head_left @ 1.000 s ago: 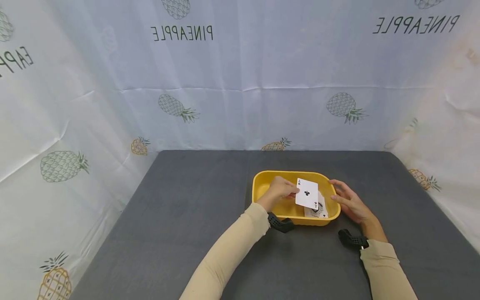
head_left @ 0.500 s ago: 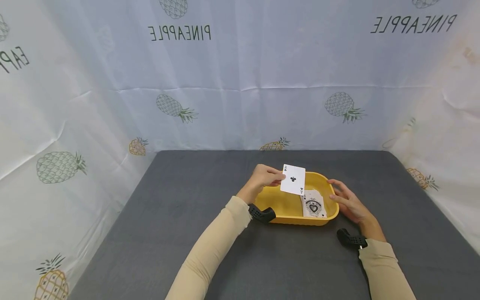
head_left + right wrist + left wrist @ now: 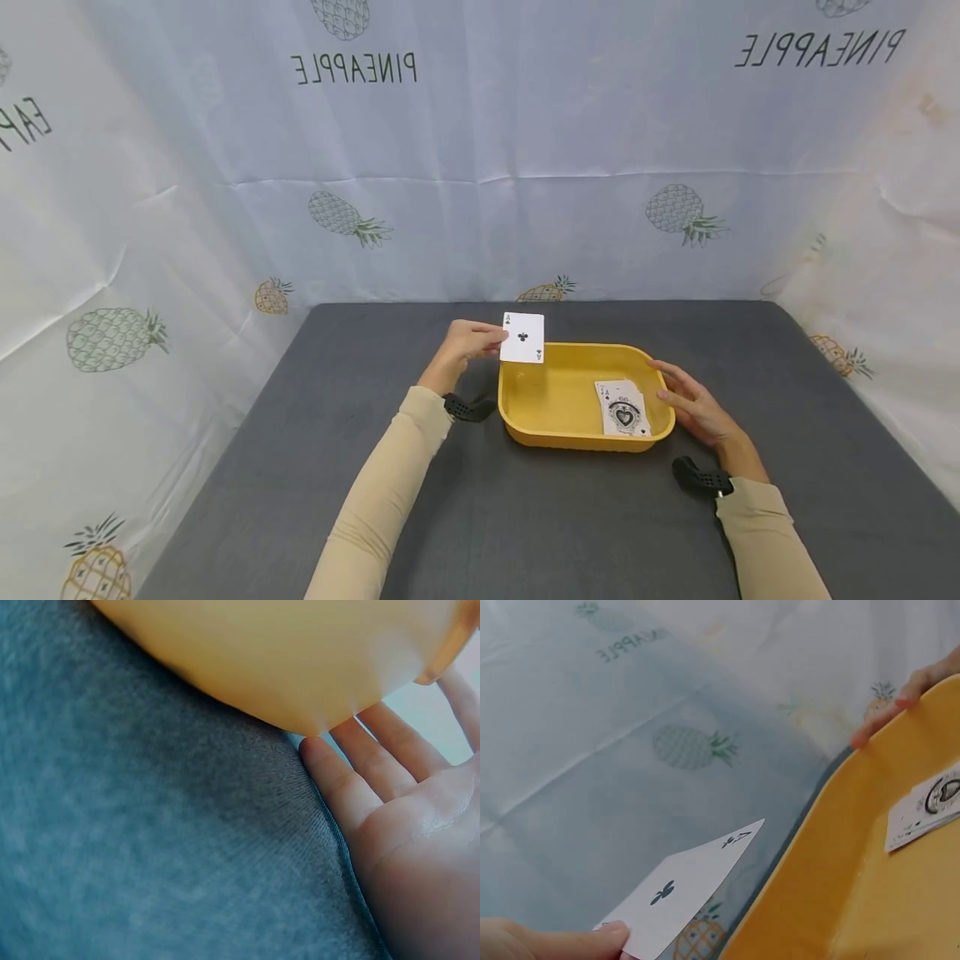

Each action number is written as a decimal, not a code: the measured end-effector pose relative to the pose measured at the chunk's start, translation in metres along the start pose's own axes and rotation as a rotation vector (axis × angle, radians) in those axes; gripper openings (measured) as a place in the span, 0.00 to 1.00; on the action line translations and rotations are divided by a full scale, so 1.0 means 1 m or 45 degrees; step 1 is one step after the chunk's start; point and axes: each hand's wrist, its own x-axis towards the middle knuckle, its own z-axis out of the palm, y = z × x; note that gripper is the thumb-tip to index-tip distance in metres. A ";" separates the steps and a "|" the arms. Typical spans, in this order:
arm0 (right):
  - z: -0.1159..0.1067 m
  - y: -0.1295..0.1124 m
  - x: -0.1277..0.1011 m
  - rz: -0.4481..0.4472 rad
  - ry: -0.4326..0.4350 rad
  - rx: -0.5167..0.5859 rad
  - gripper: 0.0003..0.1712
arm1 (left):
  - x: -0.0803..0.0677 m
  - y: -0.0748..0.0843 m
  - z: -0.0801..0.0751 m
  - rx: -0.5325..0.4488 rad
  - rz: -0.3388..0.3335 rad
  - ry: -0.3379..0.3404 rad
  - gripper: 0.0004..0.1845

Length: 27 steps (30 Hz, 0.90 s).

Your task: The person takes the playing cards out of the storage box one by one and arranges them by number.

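Nearest the camera, two beige sleeves reach out over the dark grey table (image 3: 375, 358), each wrist carrying a small black camera mount.

The right hand (image 3: 693, 408) lies at the near right of the yellow plastic tub (image 3: 555, 417), its fingers straight and spread. It rests flat against the tub's right outer wall, with the fingertips (image 3: 660, 367) up at the rim. The right wrist view shows the open palm (image 3: 420, 847) and straight fingers lying along the tub's rounded underside (image 3: 300, 652), on the grey cloth of the table; nothing is gripped.

Inside the tub, at its right end, a small stack of playing cards (image 3: 622, 408) lies face up on the bottom, the top one an ace of spades. The left wrist view catches a corner of that stack (image 3: 922, 810) and the right hand's fingertips (image 3: 900, 701) over the far rim.

Further off and to the left, the left hand (image 3: 467, 343) is raised just beyond the tub's far left corner. Its thumb and fingers pinch the left edge of a single card, the ace of clubs (image 3: 522, 337). The card is held face toward the camera, upright, above the tub's far left rim and clear of it. The thumb (image 3: 570, 941) presses on the card's corner (image 3: 682, 889).

Behind the table hangs a white cloth (image 3: 480, 150) printed with pineapples.
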 end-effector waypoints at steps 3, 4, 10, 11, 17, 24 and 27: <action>0.001 0.000 0.000 0.009 0.015 -0.008 0.30 | 0.006 -0.006 -0.014 -0.025 -0.013 0.050 0.16; 0.001 -0.001 0.001 0.011 0.022 -0.015 0.30 | 0.007 -0.008 -0.019 -0.028 -0.018 0.063 0.17; 0.001 -0.001 0.000 0.020 0.036 -0.054 0.31 | 0.016 -0.021 -0.036 -0.039 -0.066 0.111 0.18; 0.001 -0.001 -0.001 0.021 0.033 -0.058 0.31 | 0.018 -0.023 -0.038 -0.035 -0.077 0.116 0.18; 0.001 0.001 -0.003 0.039 0.047 -0.077 0.31 | 0.030 -0.037 -0.049 -0.060 -0.106 0.144 0.17; 0.002 0.000 -0.002 0.073 0.045 -0.068 0.32 | 0.040 -0.050 -0.058 -0.056 -0.119 0.212 0.17; 0.003 -0.001 -0.001 0.083 0.057 -0.077 0.32 | 0.043 -0.053 -0.061 -0.043 -0.120 0.224 0.16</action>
